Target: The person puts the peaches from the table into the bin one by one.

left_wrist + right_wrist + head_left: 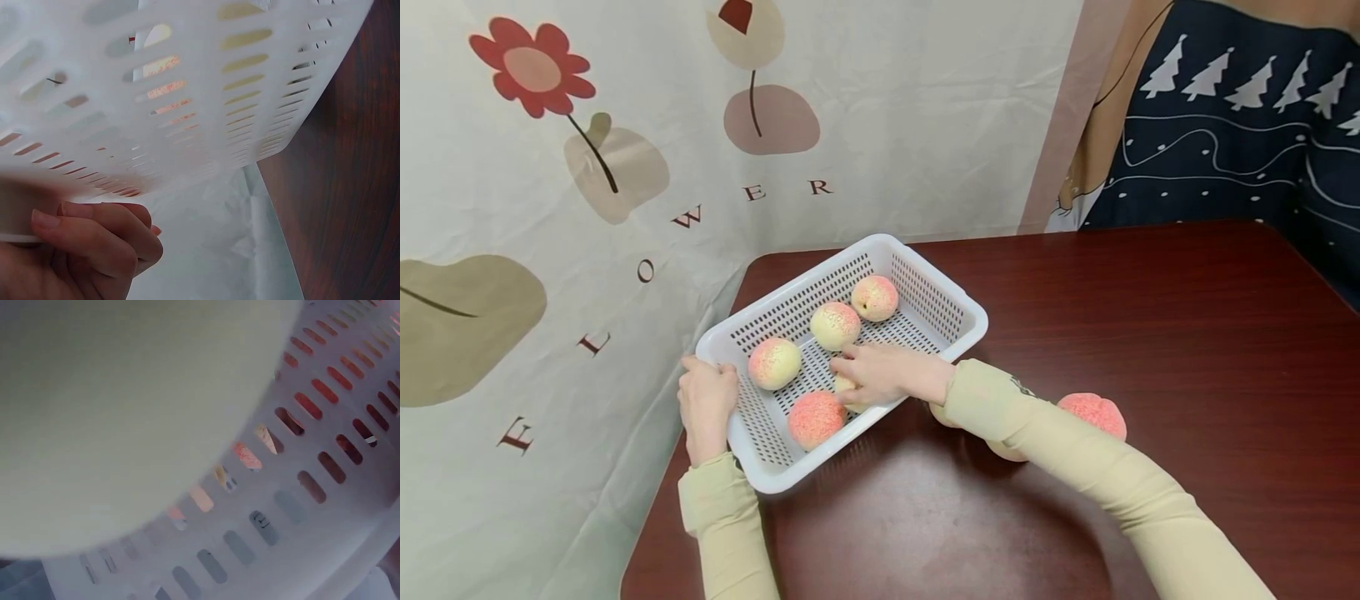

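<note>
A white slotted plastic basket (750, 454) stands at an angle on the table. My left hand (707, 408) grips its left end; in the left wrist view, the curled fingers (100, 234) are at the rim below the slotted wall. My right hand (883, 372) reaches over the near side into the basket, its fingers round a pale peach (844, 385) that they partly cover. Around it in the basket lie a red peach (817, 420) and yellow-pink peaches (775, 363), (835, 326), (875, 298). In the right wrist view, a blurred pale shape hides that hand.
Beside the right forearm, a pink peach (1093, 414) and a pale peach (1006, 451) lie on the dark red table (1225, 400); the sleeve partly hides them. A printed curtain (925, 167) hangs behind and left. Someone in a tree-patterned dark apron (1210, 142) is beyond the far edge.
</note>
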`<state>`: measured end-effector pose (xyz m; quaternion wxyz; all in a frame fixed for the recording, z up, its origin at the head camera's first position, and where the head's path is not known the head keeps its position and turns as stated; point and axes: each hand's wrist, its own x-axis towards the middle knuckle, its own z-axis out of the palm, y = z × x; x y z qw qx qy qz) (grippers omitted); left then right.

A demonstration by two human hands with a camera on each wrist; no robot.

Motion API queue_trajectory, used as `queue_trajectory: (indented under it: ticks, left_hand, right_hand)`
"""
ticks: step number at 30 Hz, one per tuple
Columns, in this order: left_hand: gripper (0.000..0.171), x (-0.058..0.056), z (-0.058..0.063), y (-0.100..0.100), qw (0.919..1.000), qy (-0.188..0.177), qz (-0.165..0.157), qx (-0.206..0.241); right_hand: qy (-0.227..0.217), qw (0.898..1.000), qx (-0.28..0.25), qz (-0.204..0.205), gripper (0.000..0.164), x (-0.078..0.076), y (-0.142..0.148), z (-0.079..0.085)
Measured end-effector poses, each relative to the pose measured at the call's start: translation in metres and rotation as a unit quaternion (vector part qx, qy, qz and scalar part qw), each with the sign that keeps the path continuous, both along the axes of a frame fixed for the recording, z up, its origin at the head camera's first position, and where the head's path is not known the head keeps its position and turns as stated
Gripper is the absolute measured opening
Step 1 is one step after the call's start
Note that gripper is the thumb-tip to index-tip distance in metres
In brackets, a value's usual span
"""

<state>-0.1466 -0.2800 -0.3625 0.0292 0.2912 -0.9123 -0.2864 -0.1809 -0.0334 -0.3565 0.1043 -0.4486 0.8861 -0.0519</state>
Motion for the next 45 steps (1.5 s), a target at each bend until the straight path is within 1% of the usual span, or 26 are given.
queue_trajectory:
  ticks: [4, 10, 18, 25, 29, 34, 42, 45]
  left_hand:
    - [0.056, -0.0006, -0.0004, -0.0011, 1.0000, 0.002, 0.001, -0.002]
    - [0.058, -0.0008, -0.0012, -0.0015, 1.0000, -0.001, 0.003, 0.000]
    - [0.055, 0.0000, -0.0020, -0.0004, 1.0000, -0.001, 0.003, -0.004]
    - [0.055, 0.0004, -0.0010, -0.0001, 1.0000, -0.001, -0.001, -0.003]
    - [0.056, 0.0007, -0.0001, 0.0003, 1.0000, -0.004, -0.002, 0.001]
    - [0.058, 0.0003, 0.0001, 0.0000, 1.0000, -0.006, -0.003, 0.001]
    - [0.057, 0.0003, 0.0005, 0.0000, 1.0000, -0.001, -0.001, -0.003]
    - [0.055, 0.0004, 0.0003, -0.0001, 1.0000, 0.002, 0.000, -0.004]
  right_hand:
    - [-0.020, 1.000, 0.002, -0.007, 0.049, -0.0014, -0.0006, -0.0032]
    - [-0.037, 0.999, -0.006, -0.012, 0.051, -0.0026, -0.0006, -0.0062]
    - [-0.075, 0.996, -0.001, -0.045, 0.051, -0.0027, -0.0002, -0.0085]
    - [-0.086, 0.995, 0.002, -0.052, 0.051, -0.0023, 0.0006, -0.0078]
    - [-0.075, 0.996, 0.002, -0.047, 0.052, -0.0019, 0.0009, -0.0074]
    - [-0.049, 0.998, 0.005, -0.045, 0.055, -0.0005, 0.0007, -0.0061]
    - [0.003, 0.999, -0.002, -0.048, 0.050, 0.0027, 0.0017, -0.0031]
    - [0.015, 0.999, -0.008, -0.049, 0.049, 0.0044, 0.0026, -0.0017]
